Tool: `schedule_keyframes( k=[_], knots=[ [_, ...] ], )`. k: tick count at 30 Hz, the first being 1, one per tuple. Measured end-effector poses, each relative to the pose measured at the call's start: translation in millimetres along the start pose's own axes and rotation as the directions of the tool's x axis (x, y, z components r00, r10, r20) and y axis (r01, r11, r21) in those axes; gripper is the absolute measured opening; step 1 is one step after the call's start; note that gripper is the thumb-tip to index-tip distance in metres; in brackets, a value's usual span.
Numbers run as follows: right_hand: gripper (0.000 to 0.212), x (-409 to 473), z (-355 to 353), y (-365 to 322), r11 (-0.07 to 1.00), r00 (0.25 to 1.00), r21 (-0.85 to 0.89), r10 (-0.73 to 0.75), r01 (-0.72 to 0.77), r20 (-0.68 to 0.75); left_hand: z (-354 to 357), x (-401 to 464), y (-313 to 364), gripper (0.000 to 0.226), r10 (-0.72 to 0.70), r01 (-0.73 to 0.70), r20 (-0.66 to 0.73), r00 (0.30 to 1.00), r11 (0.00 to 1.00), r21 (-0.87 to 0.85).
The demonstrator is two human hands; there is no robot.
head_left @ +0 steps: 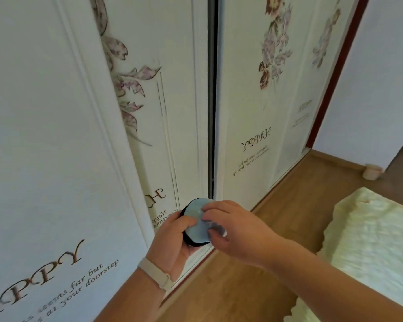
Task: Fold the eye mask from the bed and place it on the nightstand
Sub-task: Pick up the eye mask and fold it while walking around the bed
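Note:
The eye mask [197, 225] is light blue with a black edge, folded into a small rounded bundle and held in the air in front of the wardrobe. My left hand [172, 238] wraps around it from the left and below; a pale band sits on that wrist. My right hand [233, 226] presses its fingers onto the blue face from the right. The bed [370, 240] with a pale yellow-green cover lies at the lower right. No nightstand is in view.
White sliding wardrobe doors [68, 135] with flower prints and "HAPPY" lettering fill the left and centre. Wooden floor [277, 228] runs between wardrobe and bed. A small cream object [371, 171] stands by the far wall at the right.

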State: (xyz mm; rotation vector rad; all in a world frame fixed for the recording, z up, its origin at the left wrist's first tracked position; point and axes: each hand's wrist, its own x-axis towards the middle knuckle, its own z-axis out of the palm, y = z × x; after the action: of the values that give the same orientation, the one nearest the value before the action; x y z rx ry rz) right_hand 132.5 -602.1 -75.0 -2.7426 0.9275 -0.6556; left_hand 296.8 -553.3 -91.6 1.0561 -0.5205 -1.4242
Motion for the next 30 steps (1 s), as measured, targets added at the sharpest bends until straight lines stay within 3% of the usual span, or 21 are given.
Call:
schedule_keyframes(
  k=[13,20,27,30],
  knots=[
    [0.029,25,-66,196,0.958,0.952,-0.067,0.266,-0.278,-0.15,170,186,-2,0.038,-0.156,0.101,0.261,0.953,0.972,0.211],
    [0.028,14,-101,263,0.877,0.859,-0.114,0.419,-0.467,-0.294,253,253,-16,0.035,-0.253,0.137,0.422,0.87,0.948,0.287],
    [0.029,32,-106,333,0.782,0.777,-0.147,0.541,-0.605,-0.321,303,344,-38,0.039,-0.396,0.244,0.511,0.763,0.908,0.34],
    [0.029,50,-110,365,0.713,0.706,-0.143,0.608,-0.687,-0.363,329,390,-36,0.038,-0.452,0.266,0.543,0.708,0.883,0.388]
  ],
)
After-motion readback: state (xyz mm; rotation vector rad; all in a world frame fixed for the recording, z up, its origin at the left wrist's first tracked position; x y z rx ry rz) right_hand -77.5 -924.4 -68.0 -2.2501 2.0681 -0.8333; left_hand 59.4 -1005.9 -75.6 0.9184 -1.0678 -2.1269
